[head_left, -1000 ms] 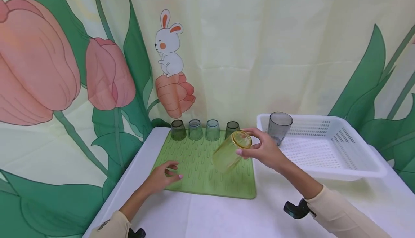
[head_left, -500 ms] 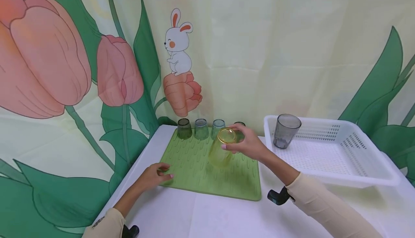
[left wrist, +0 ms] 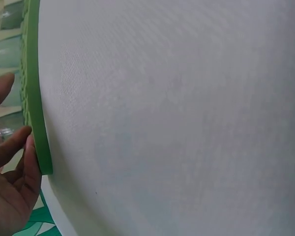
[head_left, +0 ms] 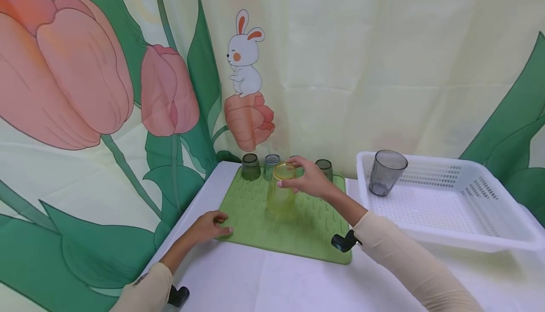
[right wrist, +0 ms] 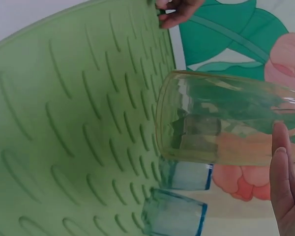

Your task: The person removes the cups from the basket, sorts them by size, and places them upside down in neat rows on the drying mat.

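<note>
My right hand [head_left: 314, 179] grips a yellow drinking glass [head_left: 280, 198] near its base. The glass is upside down, its wide mouth close over the middle of the green ridged mat [head_left: 315, 238]. In the right wrist view, thumb and fingers lie along the side of the clear yellow glass [right wrist: 236, 118], with its mouth facing the mat. My left hand [head_left: 205, 228] rests at the mat's front left corner, fingers loosely bent, thumb apart. In the left wrist view, the fingertips of this left hand [left wrist: 12, 182] touch the mat's edge [left wrist: 38, 118].
Several small tinted glasses stand inverted along the mat's back edge, including a dark green one [head_left: 250, 168], a bluish one [head_left: 271, 167] and another dark one [head_left: 325, 170]. At right, a white plastic basket [head_left: 451, 241] holds a grey glass [head_left: 385, 172]. A printed curtain [head_left: 323, 66] hangs behind.
My right hand has carried the yellow glass left and turned it from tilted to nearly upright, mouth down, over the mat. My left hand stays by the mat's corner. The head view has shifted.
</note>
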### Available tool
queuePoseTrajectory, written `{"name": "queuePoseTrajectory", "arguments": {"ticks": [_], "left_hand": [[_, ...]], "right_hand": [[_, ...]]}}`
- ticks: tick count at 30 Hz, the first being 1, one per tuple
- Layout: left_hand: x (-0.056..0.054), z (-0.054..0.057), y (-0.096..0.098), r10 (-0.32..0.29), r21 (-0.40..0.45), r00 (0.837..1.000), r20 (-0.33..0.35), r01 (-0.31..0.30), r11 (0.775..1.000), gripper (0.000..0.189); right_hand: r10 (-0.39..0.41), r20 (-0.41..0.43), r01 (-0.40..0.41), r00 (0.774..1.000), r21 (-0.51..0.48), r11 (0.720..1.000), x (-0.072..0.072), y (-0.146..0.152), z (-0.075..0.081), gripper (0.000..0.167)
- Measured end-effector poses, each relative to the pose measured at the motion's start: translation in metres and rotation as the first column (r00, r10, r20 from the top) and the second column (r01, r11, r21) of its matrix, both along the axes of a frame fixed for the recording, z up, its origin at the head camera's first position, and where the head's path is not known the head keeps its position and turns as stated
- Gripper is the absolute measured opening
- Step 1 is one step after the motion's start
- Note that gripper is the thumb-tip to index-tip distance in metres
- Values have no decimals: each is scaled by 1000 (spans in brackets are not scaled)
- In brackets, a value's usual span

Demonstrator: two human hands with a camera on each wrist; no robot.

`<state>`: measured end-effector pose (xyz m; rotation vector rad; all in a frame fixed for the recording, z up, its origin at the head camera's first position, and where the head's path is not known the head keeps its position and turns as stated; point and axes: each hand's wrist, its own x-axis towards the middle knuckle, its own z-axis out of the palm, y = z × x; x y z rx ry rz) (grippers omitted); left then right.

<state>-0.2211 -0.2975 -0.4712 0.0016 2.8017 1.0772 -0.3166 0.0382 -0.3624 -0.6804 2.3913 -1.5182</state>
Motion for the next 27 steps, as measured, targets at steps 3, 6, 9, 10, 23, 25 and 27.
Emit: {"name": "queuePoseTrajectory", "arguments": {"ticks": [3, 6, 9, 10, 23, 25, 27], "left_hand": [[-3, -1, 2, -2, 1, 1000, 8, 2, 1000, 52], [-5, -1, 3, -7, 3, 1000, 15, 7, 1000, 51], [-7, -1, 4, -15, 9, 1000, 15, 15, 1000, 52], [-7, -1, 4, -14, 12, 1000, 15, 14, 1000, 52], [-5, 1, 0, 21, 7, 999, 40, -21, 1000, 53], [-5, 1, -1, 26, 2, 999, 40, -26, 1000, 54], [-4, 1, -1, 32, 7, 999, 42, -33, 999, 54]], "right_hand": [[13, 7, -13, 1000, 9, 1000, -6, -8, -3, 71], [10, 10, -10, 1000, 24, 1000, -13, -16, -6, 73], [5, 7, -5, 1000, 34, 999, -22, -24, -11, 72], [1, 7, -1, 1000, 35, 999, -24, -27, -12, 71], [-11, 26, 10, 1000, 23, 1000, -51, -73, -20, 71], [-9, 35, 8, 999, 13, 1000, -53, -80, -22, 72], [-10, 36, 9, 999, 13, 1000, -54, -88, -25, 72]]}}
